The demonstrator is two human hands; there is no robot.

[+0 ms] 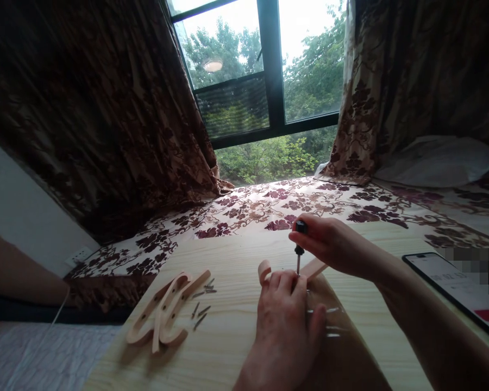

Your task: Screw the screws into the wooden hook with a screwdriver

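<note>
My right hand (330, 241) is closed around the black handle of a screwdriver (299, 251). The screwdriver stands nearly upright, its shaft pointing down at my left fingertips, which hide the tip. Beneath those fingers lies a curved wooden hook (264, 270), its curled end showing at the left and a straight part at the right. My left hand (283, 320) presses and holds this hook down. Under and beside my left hand is a brown piece with shiny, plastic-like glints (342, 331). Several loose screws (202, 312) lie to the left, beside more wooden hooks (163, 309).
Everything rests on a pale wooden board (224, 336) over a floral cloth (244, 209). A phone (452, 288) lies at the right, near my right forearm. A window (273, 70) between dark patterned curtains (106, 108) is ahead, with a wall socket (78, 257) at the left.
</note>
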